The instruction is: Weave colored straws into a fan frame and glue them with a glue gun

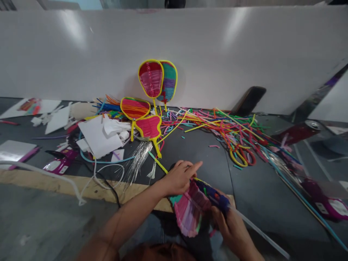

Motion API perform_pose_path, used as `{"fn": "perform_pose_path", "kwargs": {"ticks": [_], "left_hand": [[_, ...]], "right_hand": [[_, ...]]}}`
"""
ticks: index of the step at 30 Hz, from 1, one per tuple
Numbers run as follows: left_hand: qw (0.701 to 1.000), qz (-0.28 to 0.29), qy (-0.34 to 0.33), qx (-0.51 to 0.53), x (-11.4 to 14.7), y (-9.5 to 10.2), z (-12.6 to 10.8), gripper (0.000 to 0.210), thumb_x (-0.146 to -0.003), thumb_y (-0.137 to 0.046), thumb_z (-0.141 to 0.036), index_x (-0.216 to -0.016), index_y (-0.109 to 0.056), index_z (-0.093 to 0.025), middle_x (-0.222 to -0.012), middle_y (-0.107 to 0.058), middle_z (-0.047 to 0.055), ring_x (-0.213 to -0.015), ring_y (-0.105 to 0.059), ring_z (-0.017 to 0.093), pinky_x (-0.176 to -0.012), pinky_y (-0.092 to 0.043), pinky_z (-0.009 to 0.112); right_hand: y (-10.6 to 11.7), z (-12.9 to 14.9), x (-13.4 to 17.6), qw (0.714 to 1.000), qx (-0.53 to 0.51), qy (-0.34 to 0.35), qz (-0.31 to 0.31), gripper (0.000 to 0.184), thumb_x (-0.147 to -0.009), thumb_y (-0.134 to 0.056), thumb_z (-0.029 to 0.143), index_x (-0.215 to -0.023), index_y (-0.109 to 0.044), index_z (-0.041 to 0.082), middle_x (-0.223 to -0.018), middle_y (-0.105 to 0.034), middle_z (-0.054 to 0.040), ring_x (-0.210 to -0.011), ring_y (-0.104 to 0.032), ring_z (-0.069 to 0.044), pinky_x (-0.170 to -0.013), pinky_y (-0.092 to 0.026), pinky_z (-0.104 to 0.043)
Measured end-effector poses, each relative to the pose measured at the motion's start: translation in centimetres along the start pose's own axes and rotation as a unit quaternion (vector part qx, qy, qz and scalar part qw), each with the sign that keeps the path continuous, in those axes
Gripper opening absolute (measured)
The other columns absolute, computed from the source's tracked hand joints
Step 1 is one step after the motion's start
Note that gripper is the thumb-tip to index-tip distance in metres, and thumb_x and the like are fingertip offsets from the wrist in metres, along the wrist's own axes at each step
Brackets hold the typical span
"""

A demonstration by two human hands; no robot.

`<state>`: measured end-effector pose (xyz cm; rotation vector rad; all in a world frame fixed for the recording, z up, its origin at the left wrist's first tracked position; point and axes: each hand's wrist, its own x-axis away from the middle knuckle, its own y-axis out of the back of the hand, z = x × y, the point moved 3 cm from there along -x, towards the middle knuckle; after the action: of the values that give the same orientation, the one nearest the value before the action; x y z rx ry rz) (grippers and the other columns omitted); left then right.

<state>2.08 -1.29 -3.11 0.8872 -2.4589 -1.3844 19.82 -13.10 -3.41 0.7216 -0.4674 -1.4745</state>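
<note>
My left hand (178, 179) grips the upper edge of a fan-shaped pipe-cleaner piece (187, 214), its index finger stretched out to the right. Pink, mauve and purple rows fill the piece, with some teal at its left. A yellow-green stem (158, 162) runs from near my left hand up to the left. In my right hand (231, 224) is a dark blue glue gun (212, 194), its tip close to my left fingers. A long clear glue stick (258, 226) sticks out of its back. My hand and the gun hide part of the piece's right side.
Finished pipe-cleaner fans (150, 78) lean on a white partition (108, 54); others lie below. A heap of pipe cleaners (217, 127), a phone (248, 101), a can (299, 132), papers (99, 136), silver tinsel strands (138, 159) and a purple-white device (61, 162) lie on the dark table.
</note>
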Motion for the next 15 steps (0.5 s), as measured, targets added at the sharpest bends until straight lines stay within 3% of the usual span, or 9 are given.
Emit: {"fn": "perform_pose_path", "kwargs": {"ticks": [8,15], "left_hand": [[1.000,-0.002,-0.001,-0.001,0.12,-0.36,0.22,0.086,-0.072,-0.046,-0.007,-0.149,-0.009,-0.019,-0.114,-0.061,0.007,-0.114,-0.045,0.024,-0.101,-0.030,0.041],[1.000,-0.009,-0.002,0.003,0.09,-0.16,0.10,0.086,-0.072,-0.045,-0.006,-0.149,-0.010,-0.019,-0.113,-0.062,0.007,-0.113,-0.045,0.024,-0.101,-0.032,0.040]], "right_hand": [[0.33,0.44,-0.20,1.000,-0.017,-0.011,0.005,0.039,-0.094,-0.039,0.038,-0.123,-0.054,0.017,-0.097,-0.070,-0.0106,-0.089,-0.068,-0.024,-0.079,-0.057,-0.034],[0.28,0.47,-0.20,0.999,-0.029,-0.014,0.002,0.038,-0.095,-0.037,0.038,-0.124,-0.054,0.018,-0.101,-0.069,-0.0111,-0.085,-0.068,-0.023,-0.079,-0.057,-0.034]]}}
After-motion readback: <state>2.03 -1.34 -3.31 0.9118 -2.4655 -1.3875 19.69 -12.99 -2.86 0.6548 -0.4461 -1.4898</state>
